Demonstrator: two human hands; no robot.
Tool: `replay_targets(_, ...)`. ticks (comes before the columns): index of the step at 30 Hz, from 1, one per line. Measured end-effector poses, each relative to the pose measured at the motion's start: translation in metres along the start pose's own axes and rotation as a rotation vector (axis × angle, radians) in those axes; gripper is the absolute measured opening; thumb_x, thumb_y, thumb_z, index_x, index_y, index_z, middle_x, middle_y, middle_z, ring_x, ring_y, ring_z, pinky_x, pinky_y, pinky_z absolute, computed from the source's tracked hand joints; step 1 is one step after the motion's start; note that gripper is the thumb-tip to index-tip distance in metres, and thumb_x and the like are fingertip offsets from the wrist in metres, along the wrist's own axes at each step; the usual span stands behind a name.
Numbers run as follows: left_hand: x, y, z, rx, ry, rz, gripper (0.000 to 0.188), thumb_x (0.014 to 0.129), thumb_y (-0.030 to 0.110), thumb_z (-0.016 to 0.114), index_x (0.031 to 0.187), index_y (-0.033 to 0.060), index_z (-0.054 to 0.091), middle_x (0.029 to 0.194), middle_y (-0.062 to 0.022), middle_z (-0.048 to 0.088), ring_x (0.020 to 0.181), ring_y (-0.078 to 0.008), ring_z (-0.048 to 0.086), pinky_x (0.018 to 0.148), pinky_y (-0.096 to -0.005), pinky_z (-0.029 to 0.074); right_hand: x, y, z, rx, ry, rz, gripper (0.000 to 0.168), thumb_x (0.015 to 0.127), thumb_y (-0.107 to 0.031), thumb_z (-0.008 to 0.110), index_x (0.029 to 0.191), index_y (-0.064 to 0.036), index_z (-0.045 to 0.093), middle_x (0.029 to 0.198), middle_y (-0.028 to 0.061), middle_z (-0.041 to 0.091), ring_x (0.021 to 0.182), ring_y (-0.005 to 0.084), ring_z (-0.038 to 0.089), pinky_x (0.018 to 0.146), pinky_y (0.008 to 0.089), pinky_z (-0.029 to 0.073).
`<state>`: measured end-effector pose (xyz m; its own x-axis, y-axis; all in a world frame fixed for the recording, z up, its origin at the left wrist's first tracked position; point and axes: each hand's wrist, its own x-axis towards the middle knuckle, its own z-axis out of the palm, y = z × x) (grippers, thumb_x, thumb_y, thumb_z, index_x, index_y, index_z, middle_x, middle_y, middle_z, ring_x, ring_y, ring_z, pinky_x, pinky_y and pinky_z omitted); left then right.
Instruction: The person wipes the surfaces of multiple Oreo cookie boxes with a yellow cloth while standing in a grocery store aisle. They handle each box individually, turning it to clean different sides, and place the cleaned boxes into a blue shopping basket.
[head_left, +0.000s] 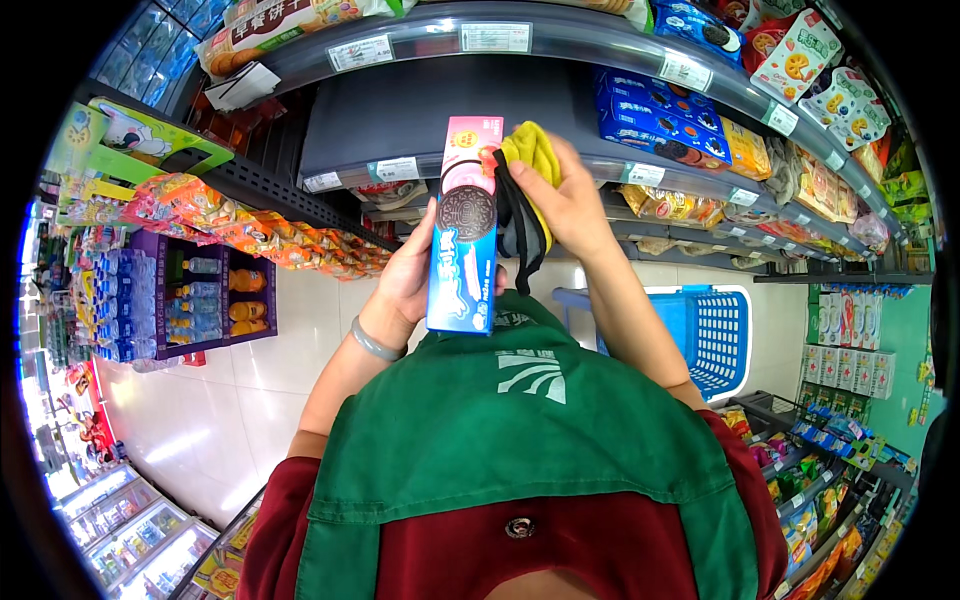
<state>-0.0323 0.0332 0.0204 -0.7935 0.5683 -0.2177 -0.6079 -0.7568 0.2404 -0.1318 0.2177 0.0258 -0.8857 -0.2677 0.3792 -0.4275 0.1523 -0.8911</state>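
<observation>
My left hand (409, 274) grips the lower part of a blue and pink Oreo cookie box (465, 232), with a dark sandwich cookie printed on its front. The box is held upright in front of my green apron (465, 427). In my right hand (559, 195) is a bunched yellow and grey cloth (531, 161) with black edging, pressed against the box's upper right side. Behind both hands lies a dark grey shelf (405, 105) with a bare stretch. Blue Oreo boxes (660, 124) are stacked further right on that shelf.
Packaged snacks (799, 60) fill the upper shelf. Orange snack packs (247, 229) hang at the left beside a purple drinks rack (217, 292). A blue and white plastic basket (720, 337) stands behind my right forearm. Price tags (495, 37) line the shelf edges.
</observation>
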Motion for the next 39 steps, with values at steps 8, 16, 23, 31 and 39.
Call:
replay_targets(8, 0.007, 0.003, 0.017, 0.12, 0.234, 0.192, 0.055, 0.097, 0.053, 0.036, 0.122, 0.0062, 0.051, 0.107, -0.0136, 0.063, 0.094, -0.0242, 0.064, 0.08, -0.0371, 0.055, -0.02, -0.086, 0.011, -0.081, -0.521, -0.513, 0.034, 0.07, -0.014, 0.075, 0.101, -0.009, 0.062, 0.117, 0.0091, 0.056, 0.112, 0.0299, 0.052, 0.094, 0.0409, 0.043)
replay_targets(16, 0.009, 0.006, 0.004, 0.08, 0.263, 0.186, 0.044, 0.099, 0.04, 0.04, 0.128, 0.0071, 0.048, 0.107, -0.0119, 0.063, 0.092, -0.0242, 0.065, 0.076, -0.0388, 0.057, 0.005, -0.036, 0.011, -0.196, -0.328, -0.367, 0.026, 0.073, -0.008, 0.073, 0.099, -0.007, 0.066, 0.116, 0.0102, 0.058, 0.106, 0.0286, 0.056, 0.091, 0.0382, 0.046)
replay_targets(23, 0.007, 0.005, -0.014, 0.12, 0.203, 0.136, 0.041, 0.098, 0.038, 0.045, 0.125, 0.0075, 0.052, 0.104, -0.0098, 0.064, 0.086, -0.0194, 0.065, 0.073, -0.0352, 0.056, 0.005, -0.071, -0.006, -0.239, -0.292, -0.344, 0.028, 0.073, -0.005, 0.072, 0.1, -0.005, 0.066, 0.112, 0.0111, 0.06, 0.1, 0.0271, 0.061, 0.084, 0.0349, 0.05)
replay_targets(31, 0.02, 0.0, -0.013, 0.218, 0.287, 0.218, 0.035, 0.101, 0.036, 0.036, 0.114, 0.009, 0.054, 0.1, -0.0098, 0.062, 0.089, -0.0196, 0.062, 0.076, -0.035, 0.053, -0.034, -0.09, 0.015, -0.184, -0.798, -0.332, 0.023, 0.07, -0.008, 0.073, 0.091, -0.008, 0.065, 0.1, 0.0089, 0.051, 0.102, 0.0291, 0.05, 0.088, 0.0386, 0.044)
replay_targets(39, 0.015, -0.014, 0.027, 0.273, 0.35, 0.244, 0.064, 0.097, 0.058, 0.029, 0.132, 0.0051, 0.043, 0.119, -0.0157, 0.057, 0.111, -0.0246, 0.058, 0.093, -0.0386, 0.051, -0.012, -0.082, 0.005, -0.438, -0.486, -0.298, 0.022, 0.069, -0.005, 0.072, 0.091, -0.007, 0.068, 0.099, 0.0104, 0.054, 0.098, 0.0302, 0.053, 0.085, 0.0383, 0.045)
